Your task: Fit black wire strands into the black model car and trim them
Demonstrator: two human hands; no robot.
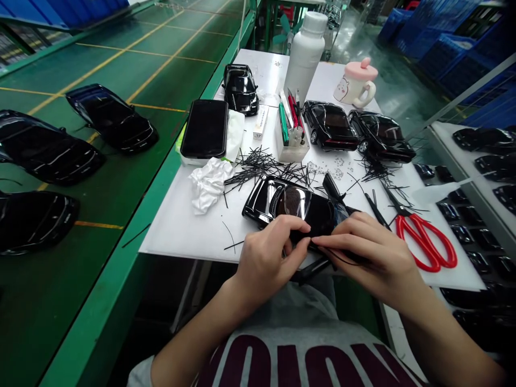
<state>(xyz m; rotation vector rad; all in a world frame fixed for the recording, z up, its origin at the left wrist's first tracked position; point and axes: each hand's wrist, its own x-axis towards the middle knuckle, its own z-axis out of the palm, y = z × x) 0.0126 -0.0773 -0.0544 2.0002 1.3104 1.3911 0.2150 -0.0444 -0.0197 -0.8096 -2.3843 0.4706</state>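
Observation:
A glossy black model car [292, 201] lies at the near edge of the white table, a dark panel [331, 188] standing raised at its right end. At the car's near side, my left hand [270, 251] is closed in a pinch, thumb and forefinger close together; what lies between them is too small to make out. My right hand [368, 248] meets it there, its fingers closed on a thin black strip [342, 258] that curves back under the palm. Many loose black strips [258, 166] lie scattered beyond the car.
Red-handled scissors [423, 242] lie at right, crumpled white tissue [210, 185] at left. Behind are a phone [205, 129], a tool holder [291, 145], a white bottle [305, 54], a lidded mug [355, 86] and other black model cars [330, 123]. A green conveyor [161, 70] carries several cars.

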